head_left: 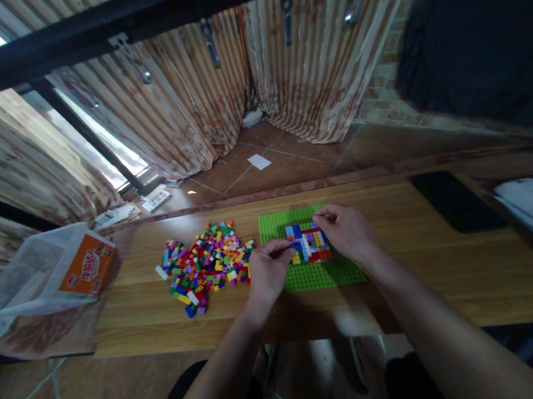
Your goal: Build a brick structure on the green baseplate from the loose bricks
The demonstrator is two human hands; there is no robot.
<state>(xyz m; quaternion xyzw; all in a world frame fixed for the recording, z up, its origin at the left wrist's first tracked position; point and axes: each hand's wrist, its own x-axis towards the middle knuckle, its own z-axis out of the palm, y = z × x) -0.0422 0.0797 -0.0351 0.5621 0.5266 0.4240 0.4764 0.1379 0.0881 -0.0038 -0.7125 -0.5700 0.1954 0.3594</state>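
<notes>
Left hand (268,270) pinching at nine o'clock, right hand (349,230) at two (on what, I can't tell), flank the multicoloured plastic-brick build (305,244), set on a green studded plastic baseplate (344,275), likely for steadiness; loose multicoloured plastic bricks (209,260) lie farther toward nine.

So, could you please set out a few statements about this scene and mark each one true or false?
1. The loose bricks lie to the left of the green baseplate. True.
2. The left hand is buried in the loose bricks. False: it is at the brick build on the baseplate.
3. The right hand is on the right side of the brick build. True.
4. The clear bin bears an orange label. True.
5. The black flat object lies under the baseplate. False: it lies apart, to the right.
</notes>
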